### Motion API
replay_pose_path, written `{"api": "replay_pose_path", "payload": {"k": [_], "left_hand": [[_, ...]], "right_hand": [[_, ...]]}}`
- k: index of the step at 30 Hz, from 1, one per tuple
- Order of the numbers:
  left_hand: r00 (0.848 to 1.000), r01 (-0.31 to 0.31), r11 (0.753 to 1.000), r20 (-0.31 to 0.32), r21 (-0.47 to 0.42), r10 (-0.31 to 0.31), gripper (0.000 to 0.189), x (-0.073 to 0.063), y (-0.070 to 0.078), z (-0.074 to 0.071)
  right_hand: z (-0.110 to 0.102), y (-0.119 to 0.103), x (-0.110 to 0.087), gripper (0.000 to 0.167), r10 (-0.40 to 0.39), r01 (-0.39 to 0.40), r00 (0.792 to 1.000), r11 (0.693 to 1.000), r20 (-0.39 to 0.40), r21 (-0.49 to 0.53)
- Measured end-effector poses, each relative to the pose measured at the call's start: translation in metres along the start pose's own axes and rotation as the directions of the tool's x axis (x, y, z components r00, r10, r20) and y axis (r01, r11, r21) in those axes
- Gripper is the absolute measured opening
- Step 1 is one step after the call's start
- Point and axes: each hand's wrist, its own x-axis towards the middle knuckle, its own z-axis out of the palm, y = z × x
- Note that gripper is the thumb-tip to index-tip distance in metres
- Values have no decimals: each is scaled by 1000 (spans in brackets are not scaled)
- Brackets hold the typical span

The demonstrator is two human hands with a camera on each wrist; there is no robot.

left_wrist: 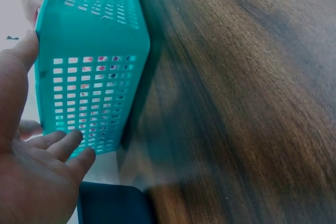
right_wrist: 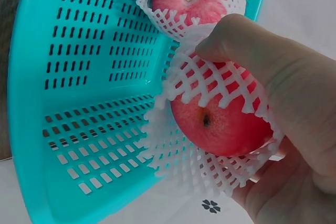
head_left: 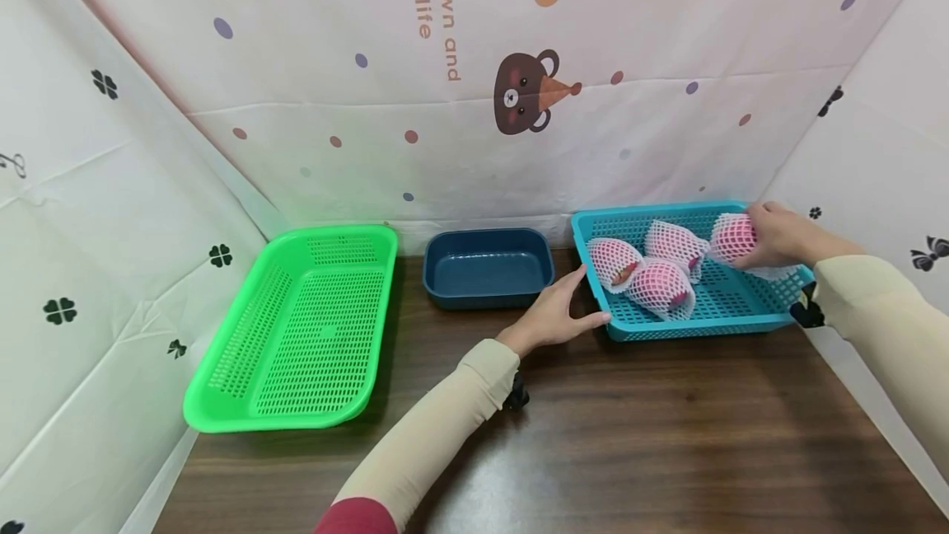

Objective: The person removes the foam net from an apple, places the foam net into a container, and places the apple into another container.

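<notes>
"Where's the apple [right_wrist: 223,129]?"

"In its white net [right_wrist: 163,150], at the right end of the blue basket [head_left: 734,297]. I can't tell whether it rests on the bottom or is lifted a little."

"And your hands?"

"Apart from each other. My right hand [head_left: 786,233] is clamped on the apple, thumb over the net on one side, fingers round the other. My left hand [head_left: 552,313] touches the basket's left end, fingers extended."

"How will it handle?"

"I'd judge it firm, with some weight, and easily bruised if dropped or knocked against the other apples [head_left: 662,287]. The net looks soft and light. It should pad the skin, but the apple could slide inside it, since part of it lies bare."

"So where to hold it?"

"Round the fattest part, through the net, thumb opposite fingers. The loose frill would make a poor handle: it may stretch and let the apple slip out. Steady, no hard squeeze."
</notes>
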Motion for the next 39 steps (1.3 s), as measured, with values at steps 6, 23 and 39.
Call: {"api": "replay_pose_path", "payload": {"k": [6, 23, 39], "left_hand": [[1000, -11, 1000, -2, 12, 11, 92, 0, 2, 0], [999, -15, 999, -27, 38, 17, 88, -2, 1, -3], [993, -89, 994, -74, 69, 95, 82, 1, -2, -10]], "right_hand": [[-1, -1, 0, 99, 4, -4, 1000, 1000, -2, 15], [0, -9, 4, 95, -70, 72, 996, 997, -58, 40], [-14, -11, 1, 95, -72, 74, 994, 997, -85, 17]]}}
